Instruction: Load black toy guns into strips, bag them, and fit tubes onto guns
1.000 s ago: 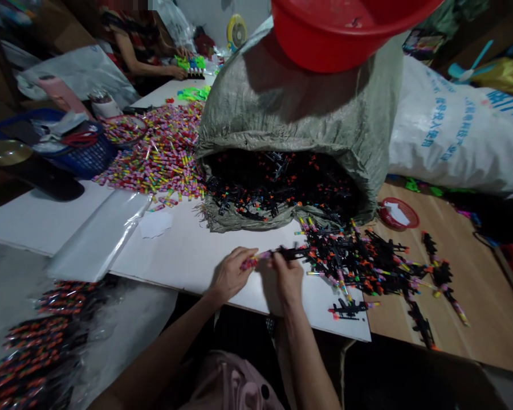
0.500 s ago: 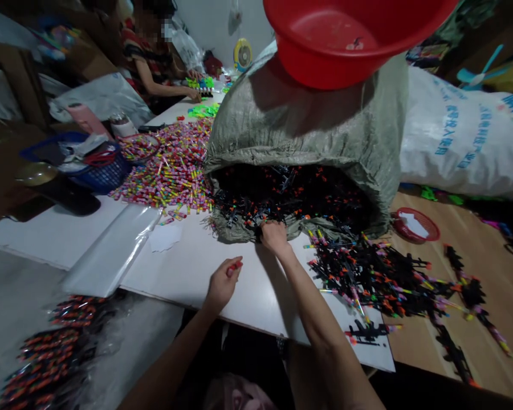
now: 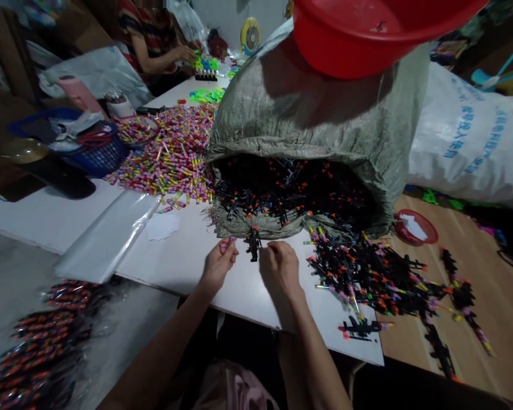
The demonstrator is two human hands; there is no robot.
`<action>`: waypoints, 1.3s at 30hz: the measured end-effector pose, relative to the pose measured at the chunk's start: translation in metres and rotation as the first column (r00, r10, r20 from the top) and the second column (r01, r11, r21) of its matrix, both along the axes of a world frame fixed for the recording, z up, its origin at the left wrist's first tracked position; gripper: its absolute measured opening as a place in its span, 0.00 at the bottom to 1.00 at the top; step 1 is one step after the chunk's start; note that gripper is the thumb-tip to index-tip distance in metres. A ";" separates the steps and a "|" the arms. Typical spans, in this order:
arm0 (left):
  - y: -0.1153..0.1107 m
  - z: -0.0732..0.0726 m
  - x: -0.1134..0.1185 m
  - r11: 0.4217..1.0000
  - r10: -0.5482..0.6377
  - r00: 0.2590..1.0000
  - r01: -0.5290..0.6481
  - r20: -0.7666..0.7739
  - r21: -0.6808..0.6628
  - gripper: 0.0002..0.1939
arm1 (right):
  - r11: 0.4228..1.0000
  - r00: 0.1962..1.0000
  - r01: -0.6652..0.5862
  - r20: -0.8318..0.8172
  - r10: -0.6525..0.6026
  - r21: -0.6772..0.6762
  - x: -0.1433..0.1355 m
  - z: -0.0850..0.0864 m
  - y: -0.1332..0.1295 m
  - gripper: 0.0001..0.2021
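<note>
The right hand (image 3: 284, 265) has drawn back from the mouth of the grey-green sack (image 3: 320, 122); a black toy gun (image 3: 253, 244), narrow and jagged with orange bits, now shows at the sack's lip, between the two hands; the right fingers curl just beside it, and I cannot tell whether they grip anything; the left hand (image 3: 218, 265) is clamped on a pink-wrapped tube (image 3: 226, 245); the sack is woven, creased and frayed; a smooth, round red basin (image 3: 359, 54) sits on top; the plastic sheet (image 3: 111, 233) at left is clear and glossy.
</note>
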State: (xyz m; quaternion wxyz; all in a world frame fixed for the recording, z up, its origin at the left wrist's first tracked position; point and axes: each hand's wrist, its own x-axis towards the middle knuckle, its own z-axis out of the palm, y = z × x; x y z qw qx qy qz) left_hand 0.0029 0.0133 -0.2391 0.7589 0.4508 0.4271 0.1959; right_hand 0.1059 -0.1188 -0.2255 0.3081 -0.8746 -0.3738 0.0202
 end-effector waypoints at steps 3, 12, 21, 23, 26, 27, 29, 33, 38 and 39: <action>0.007 0.001 -0.011 0.993 -0.078 0.997 0.078 0.002 0.090 0.26 | 0.984 0.966 0.180 -0.191 -0.176 0.002 -0.010 0.000 0.002 0.15; -0.004 0.016 -0.020 0.985 -0.172 0.979 0.173 0.111 -0.001 0.28 | 0.989 0.889 0.126 -0.451 -0.080 0.074 -0.027 0.008 0.026 0.19; -0.005 0.029 -0.027 0.989 -0.014 0.994 0.030 0.111 -0.142 0.30 | 0.952 0.952 0.133 -0.233 -0.200 -0.275 -0.038 0.018 0.052 0.31; -0.001 0.032 -0.032 0.985 -0.001 0.993 0.022 0.122 -0.172 0.30 | 0.959 0.930 0.118 -0.309 -0.197 -0.257 -0.038 0.014 0.053 0.31; -0.001 0.034 -0.033 0.977 -0.028 0.989 0.057 0.142 -0.204 0.28 | 0.987 0.821 0.160 -0.552 -0.148 -0.027 -0.035 0.013 0.036 0.24; -0.004 0.034 -0.032 0.974 -0.045 0.987 0.077 0.152 -0.211 0.26 | 0.974 0.784 0.209 -0.610 -0.114 0.087 -0.036 0.015 0.027 0.20; -0.011 0.034 -0.028 0.968 -0.084 0.980 0.124 0.182 -0.218 0.23 | 0.889 0.766 0.343 -0.638 -0.077 0.305 -0.039 0.024 0.011 0.14; -0.025 0.038 -0.021 0.958 -0.138 0.950 0.200 0.280 -0.205 0.22 | 0.756 0.797 0.445 -0.597 -0.090 0.480 -0.051 0.042 0.000 0.15; -0.027 0.044 -0.020 0.974 -0.149 0.931 0.196 0.332 -0.112 0.22 | 0.752 0.771 0.449 -0.635 -0.053 0.482 -0.061 0.043 0.004 0.14; -0.027 0.044 -0.020 0.978 -0.152 0.932 0.191 0.329 -0.089 0.22 | 0.747 0.777 0.442 -0.628 -0.043 0.496 -0.062 0.043 0.004 0.14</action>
